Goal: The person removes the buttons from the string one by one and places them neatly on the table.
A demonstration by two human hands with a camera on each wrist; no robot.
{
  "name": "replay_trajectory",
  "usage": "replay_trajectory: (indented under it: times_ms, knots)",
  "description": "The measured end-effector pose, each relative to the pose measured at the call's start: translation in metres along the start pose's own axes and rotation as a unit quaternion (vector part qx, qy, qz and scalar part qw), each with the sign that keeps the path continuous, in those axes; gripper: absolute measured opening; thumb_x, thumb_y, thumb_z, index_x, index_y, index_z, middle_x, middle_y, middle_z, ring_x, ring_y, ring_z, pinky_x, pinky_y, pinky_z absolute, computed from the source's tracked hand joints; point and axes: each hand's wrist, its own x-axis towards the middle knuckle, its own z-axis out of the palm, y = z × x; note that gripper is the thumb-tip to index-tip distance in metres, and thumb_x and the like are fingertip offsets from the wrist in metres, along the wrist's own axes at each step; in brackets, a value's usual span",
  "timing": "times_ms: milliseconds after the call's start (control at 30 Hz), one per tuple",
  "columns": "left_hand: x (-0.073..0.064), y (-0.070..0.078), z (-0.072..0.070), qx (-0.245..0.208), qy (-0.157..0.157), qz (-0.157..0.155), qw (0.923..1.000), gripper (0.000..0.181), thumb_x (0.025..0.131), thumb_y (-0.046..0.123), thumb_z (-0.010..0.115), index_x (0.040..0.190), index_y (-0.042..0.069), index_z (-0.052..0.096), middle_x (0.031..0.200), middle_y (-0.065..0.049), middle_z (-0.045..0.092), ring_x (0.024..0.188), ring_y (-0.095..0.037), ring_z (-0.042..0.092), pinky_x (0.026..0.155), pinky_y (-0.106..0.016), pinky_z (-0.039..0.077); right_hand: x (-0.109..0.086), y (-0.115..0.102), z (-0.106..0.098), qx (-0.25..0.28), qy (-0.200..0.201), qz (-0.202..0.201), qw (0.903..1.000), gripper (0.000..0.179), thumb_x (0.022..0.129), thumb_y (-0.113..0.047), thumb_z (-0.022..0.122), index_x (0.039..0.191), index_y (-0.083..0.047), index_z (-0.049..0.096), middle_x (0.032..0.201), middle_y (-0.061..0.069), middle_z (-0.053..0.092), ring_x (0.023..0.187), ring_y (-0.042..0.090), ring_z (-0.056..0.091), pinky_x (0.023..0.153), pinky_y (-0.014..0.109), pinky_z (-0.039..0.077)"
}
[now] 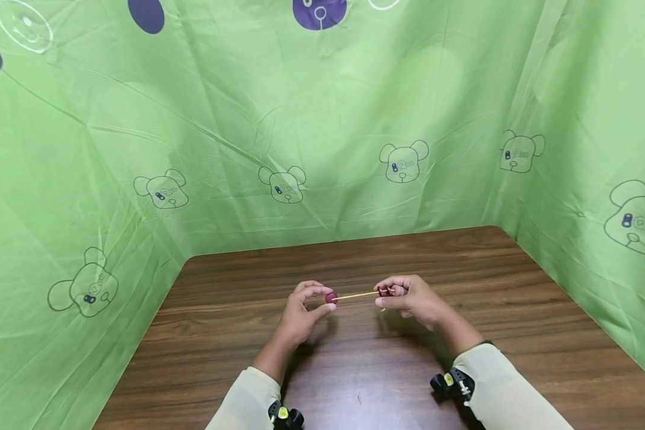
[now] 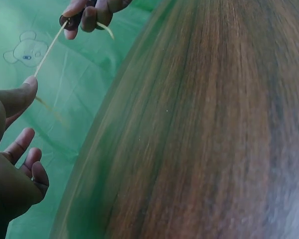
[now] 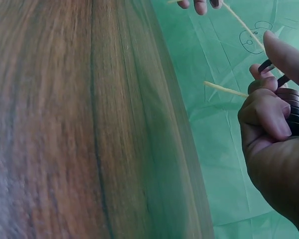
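Thumb and fingertips of my left hand (image 1: 298,316) pinch a small dark red round disc (image 1: 331,298), held above the table. From it a thin yellow string (image 1: 357,295) runs taut across to my right hand (image 1: 416,300). That hand grips several dark discs (image 1: 385,291). In the right wrist view a stack of discs (image 3: 295,112) lies in the curled fingers, while thinner dark pieces sit near the thumb. A loose string end (image 3: 224,89) sticks out past those fingers. The left wrist view shows the string leaving the left thumb (image 2: 25,94); the disc is hidden there.
The brown wood-grain table (image 1: 355,370) lies beneath both hands. Green cloth with bear drawings (image 1: 333,131) hangs behind it and along both sides. A small black device (image 1: 454,385) is strapped on each wrist over pale sleeves (image 1: 510,388).
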Motion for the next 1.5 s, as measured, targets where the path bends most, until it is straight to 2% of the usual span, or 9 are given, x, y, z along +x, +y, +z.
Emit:
replay_trajectory:
  times_ms: [167,300,467,667,867,1133,1367,1500]
  knots:
    - [0.001,-0.005,-0.003,0.005,0.004,0.002,1.0000,0.026,0.088,0.007,0.090,0.113,0.005,0.082,0.133,-0.016,0.066,0.131,-0.032,0.057,0.105,-0.053,0.045,-0.003,0.001,-0.004,-0.004,0.003,0.002,1.0000,0.049,0.092,-0.012,0.086,0.134,0.007,0.068,0.089,-0.009,0.071,0.072,0.006,0.061,0.054,0.021,0.042]
    - [0.002,-0.009,-0.007,0.010,0.009,-0.002,0.9999,0.025,0.088,0.006,0.089,0.113,0.005,0.082,0.137,-0.021,0.064,0.133,-0.034,0.056,0.110,-0.058,0.043,-0.005,0.000,-0.008,-0.013,0.012,0.008,0.9998,0.053,0.092,-0.014,0.086,0.136,0.007,0.066,0.088,-0.011,0.070,0.075,0.007,0.064,0.055,0.022,0.044]
    - [0.001,-0.011,-0.011,0.023,0.012,-0.008,0.9996,0.022,0.089,0.005,0.088,0.111,0.004,0.082,0.142,-0.025,0.061,0.138,-0.038,0.054,0.114,-0.057,0.040,-0.007,0.002,-0.013,-0.022,0.014,0.010,0.9996,0.052,0.093,-0.016,0.086,0.135,0.007,0.066,0.087,-0.012,0.069,0.080,0.008,0.067,0.058,0.023,0.046]
    - [0.001,-0.014,-0.016,0.018,0.018,-0.011,0.9996,0.025,0.090,0.003,0.086,0.113,0.001,0.080,0.144,-0.024,0.060,0.140,-0.040,0.052,0.119,-0.061,0.037,-0.009,0.005,-0.019,-0.033,0.026,0.017,0.9990,0.044,0.092,-0.019,0.087,0.131,-0.001,0.072,0.090,-0.013,0.072,0.084,0.010,0.069,0.064,0.029,0.050]
    - [0.001,-0.017,-0.020,0.010,0.024,-0.022,0.9994,0.026,0.091,0.003,0.085,0.116,-0.001,0.078,0.146,-0.023,0.058,0.143,-0.040,0.049,0.124,-0.064,0.031,-0.010,0.007,-0.023,-0.031,0.033,0.018,0.9988,0.038,0.092,-0.018,0.087,0.126,-0.007,0.076,0.089,-0.016,0.072,0.078,0.005,0.064,0.060,0.026,0.048]
    - [0.004,-0.023,-0.024,0.063,0.039,-0.034,0.9967,0.025,0.090,0.007,0.087,0.114,0.004,0.079,0.146,-0.021,0.060,0.141,-0.039,0.043,0.122,-0.060,0.029,-0.010,0.009,-0.026,-0.033,0.035,0.020,0.9986,0.036,0.093,-0.018,0.087,0.126,-0.008,0.076,0.090,-0.015,0.073,0.079,0.005,0.063,0.061,0.026,0.048]
    - [0.008,-0.030,-0.029,0.119,0.052,-0.067,0.9893,0.024,0.090,0.012,0.088,0.113,0.013,0.080,0.154,-0.016,0.056,0.154,-0.041,0.030,0.120,-0.072,0.017,-0.011,0.010,-0.027,-0.038,0.041,0.019,0.9983,0.040,0.093,-0.019,0.087,0.129,-0.006,0.075,0.092,-0.016,0.075,0.080,0.005,0.064,0.062,0.027,0.049]
    - [0.011,-0.036,-0.031,0.140,0.050,-0.083,0.9854,0.022,0.092,0.015,0.087,0.113,0.017,0.080,0.161,-0.017,0.050,0.160,-0.046,0.020,0.121,-0.076,0.008,-0.011,0.010,-0.028,-0.038,0.041,0.020,0.9982,0.042,0.092,-0.019,0.087,0.130,-0.005,0.075,0.091,-0.016,0.074,0.079,0.005,0.064,0.061,0.027,0.048]
